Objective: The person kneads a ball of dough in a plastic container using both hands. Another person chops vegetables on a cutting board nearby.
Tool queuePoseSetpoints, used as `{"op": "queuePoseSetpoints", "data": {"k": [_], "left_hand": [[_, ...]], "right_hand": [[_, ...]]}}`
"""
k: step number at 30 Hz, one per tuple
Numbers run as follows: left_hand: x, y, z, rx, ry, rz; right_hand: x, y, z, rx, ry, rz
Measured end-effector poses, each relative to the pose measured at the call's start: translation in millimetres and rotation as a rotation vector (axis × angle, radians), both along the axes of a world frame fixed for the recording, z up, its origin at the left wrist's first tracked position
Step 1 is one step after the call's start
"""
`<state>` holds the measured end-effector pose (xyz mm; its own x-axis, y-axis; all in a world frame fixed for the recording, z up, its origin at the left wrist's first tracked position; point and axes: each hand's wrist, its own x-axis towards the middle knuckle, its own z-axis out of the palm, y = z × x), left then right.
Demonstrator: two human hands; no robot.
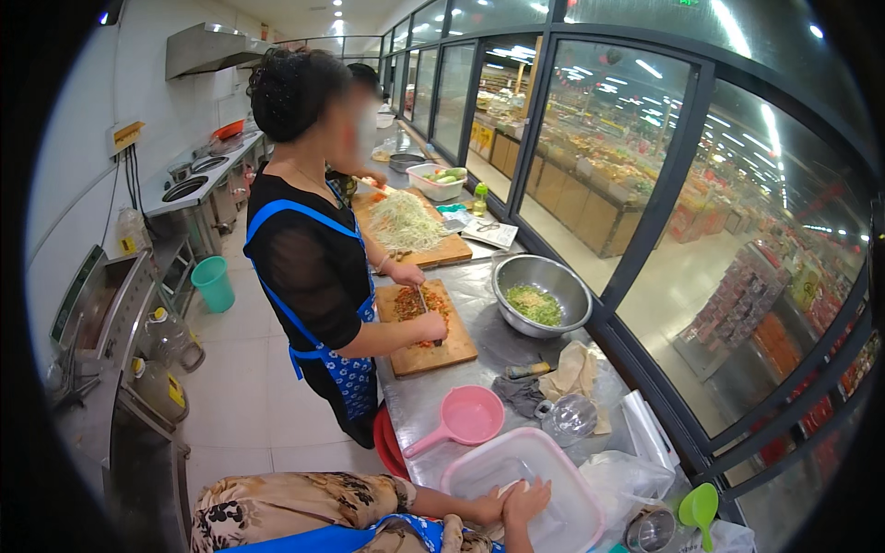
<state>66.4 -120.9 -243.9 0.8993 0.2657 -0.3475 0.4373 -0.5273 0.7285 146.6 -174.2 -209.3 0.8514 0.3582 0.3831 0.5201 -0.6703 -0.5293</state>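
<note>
Over a white plastic basin with a pink rim (477, 453), my left hand (489, 508) and my right hand (527, 500) are close together, partly overlapping. Between them they hold a soft white piece (510, 488); whether it is dough or cloth I cannot tell. A pink plastic dipper (472, 415) lies just beyond the basin, its handle pointing left. Near the basin's far right rim is a clear plastic jug (572, 419), beside a crumpled beige cloth (574, 370). To the right are a clear plastic bag (626, 477) and a green scoop (700, 508).
Beside me a co-worker (297, 235) chops red and green vegetables on a wooden board (449, 356). A steel bowl (505, 304) holds shredded greens. Farther off, shredded vegetable (408, 221) is heaped on another board. Windows (601, 166) line the right; a teal bucket (214, 283) stands on the floor.
</note>
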Motion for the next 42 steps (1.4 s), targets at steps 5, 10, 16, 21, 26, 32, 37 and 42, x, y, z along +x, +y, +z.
{"op": "queuePoseSetpoints", "data": {"k": [5, 10, 16, 21, 26, 32, 37, 42], "left_hand": [[-6.3, 13.3, -23.5, 0.065, 0.011, 0.109], [-10.9, 8.9, 2.2, 0.123, 0.088, 0.141], [-13.3, 8.2, -17.9, 0.359, 0.099, 0.143], [-8.6, 6.9, -13.4, 0.542, 0.145, 0.080], [-3.9, 8.4, -23.9, 0.447, 0.154, 0.127], [-6.8, 9.7, -24.8, 0.485, 0.247, 0.071], [-0.8, 12.6, -13.0, 0.358, 0.340, 0.147], [-4.9, 10.7, -2.5, 0.294, 0.334, 0.141]], "right_hand": [[-5.3, 19.2, 11.4, -0.093, 0.017, 0.180], [-2.7, 19.6, -1.8, -0.073, -0.091, 0.153], [2.2, 26.5, -8.8, -0.064, -0.137, 0.184], [5.5, 26.1, -10.0, -0.069, -0.121, 0.184], [7.4, 27.5, -8.3, -0.074, -0.091, 0.182], [0.6, 28.0, -2.0, -0.130, -0.061, 0.164], [0.7, 28.7, -1.1, -0.155, -0.043, 0.173], [1.6, 27.6, -7.9, -0.163, -0.038, 0.157]]}}
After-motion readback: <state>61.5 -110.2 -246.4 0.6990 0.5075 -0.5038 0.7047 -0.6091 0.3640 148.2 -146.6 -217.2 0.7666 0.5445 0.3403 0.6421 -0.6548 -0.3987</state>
